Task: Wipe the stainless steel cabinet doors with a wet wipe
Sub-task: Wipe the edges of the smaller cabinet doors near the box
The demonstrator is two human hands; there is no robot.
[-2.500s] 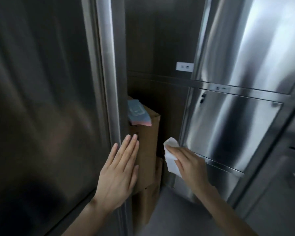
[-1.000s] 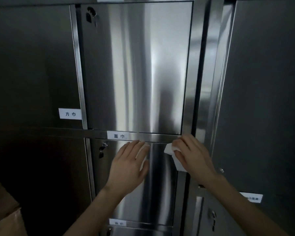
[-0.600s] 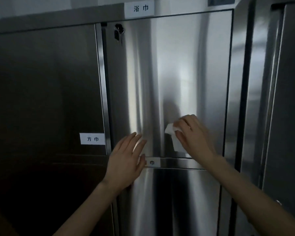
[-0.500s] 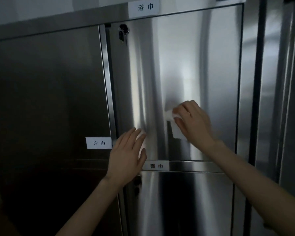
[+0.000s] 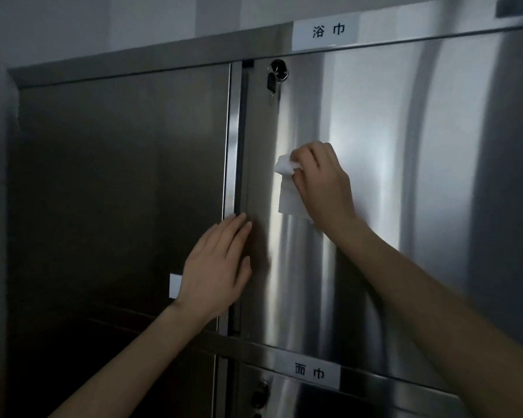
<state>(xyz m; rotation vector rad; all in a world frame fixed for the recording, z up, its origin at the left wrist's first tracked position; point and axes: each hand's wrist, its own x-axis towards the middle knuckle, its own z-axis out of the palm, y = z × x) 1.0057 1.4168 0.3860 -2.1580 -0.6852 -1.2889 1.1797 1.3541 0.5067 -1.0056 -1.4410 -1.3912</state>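
- Two hands: the left hand (image 5: 215,267) and the right hand (image 5: 323,182).
- One wipe (image 5: 287,188), white.
- Four cabinet doors, the lower two only partly in view: the upper left door (image 5: 118,176), the upper right door (image 5: 390,191), the lower left door (image 5: 103,372) and the lower right door (image 5: 375,402).
- Three white labels: the top label (image 5: 326,30), the bottom label (image 5: 310,372) and the side label (image 5: 175,285), which is half hidden behind the left hand.
- Two locks: the upper lock (image 5: 279,74) and the lower lock (image 5: 261,393), which is dim.
- One key (image 5: 271,84) that can be made out, at the upper lock.
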